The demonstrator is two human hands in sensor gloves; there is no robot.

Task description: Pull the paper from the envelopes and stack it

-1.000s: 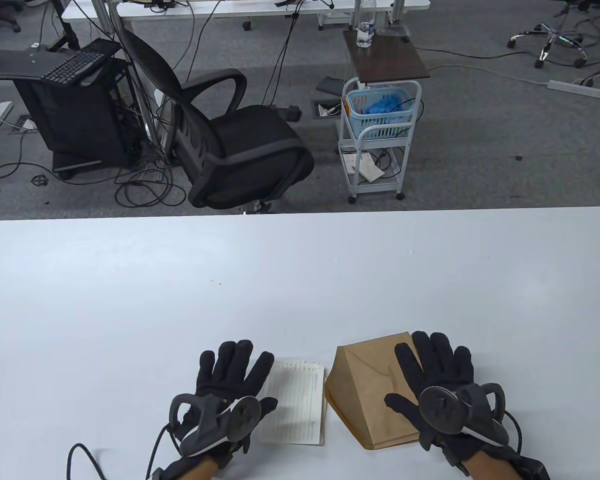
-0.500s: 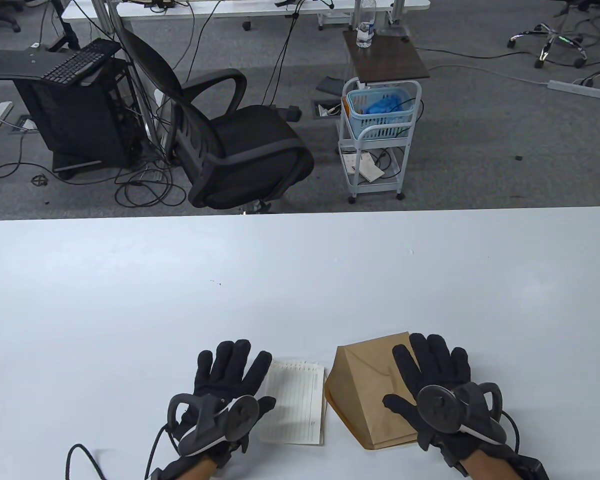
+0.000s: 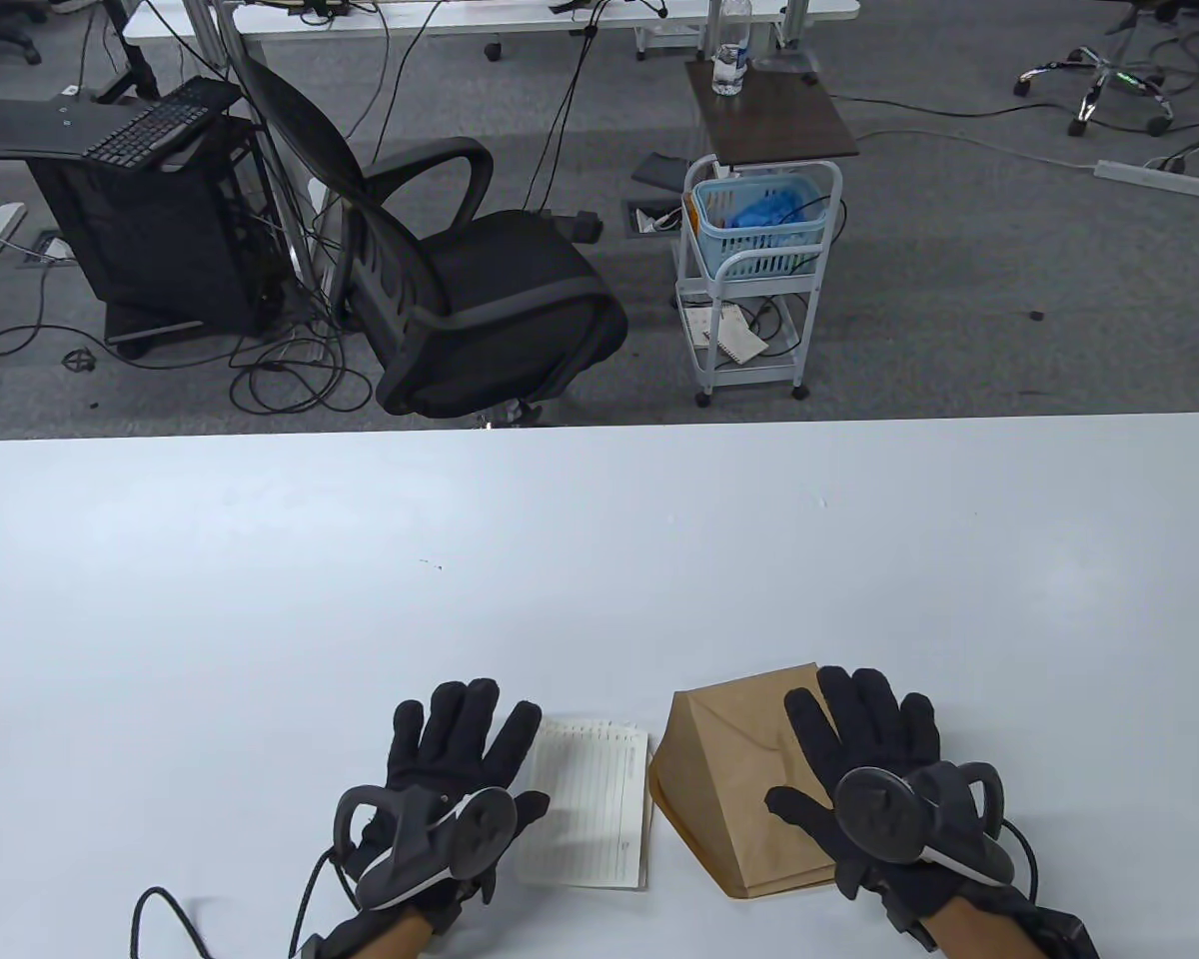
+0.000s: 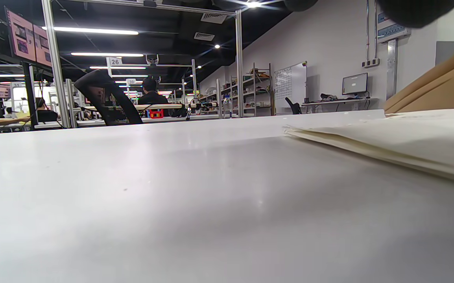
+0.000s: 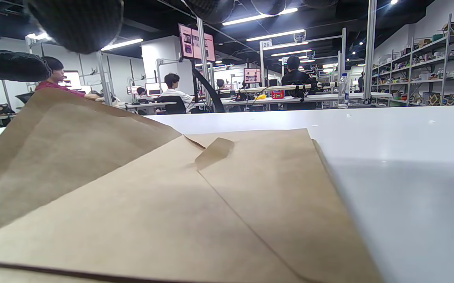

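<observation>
A brown paper envelope [image 3: 724,779] lies near the table's front edge with its flap raised on the left side; it fills the right wrist view [image 5: 172,212]. My right hand [image 3: 864,739] rests flat on its right part, fingers spread. A small stack of lined white paper [image 3: 590,804] lies just left of the envelope and shows in the left wrist view [image 4: 400,141]. My left hand [image 3: 460,744] lies flat with spread fingers on the table, over the paper's left edge. Neither hand grips anything.
The white table [image 3: 560,559] stretches far ahead of both hands. Beyond its far edge stand a black office chair [image 3: 460,290] and a white trolley with a blue basket [image 3: 754,250].
My right hand has shifted very slightly toward me and left on the envelope. The left hand, paper and envelope stay as they were.
</observation>
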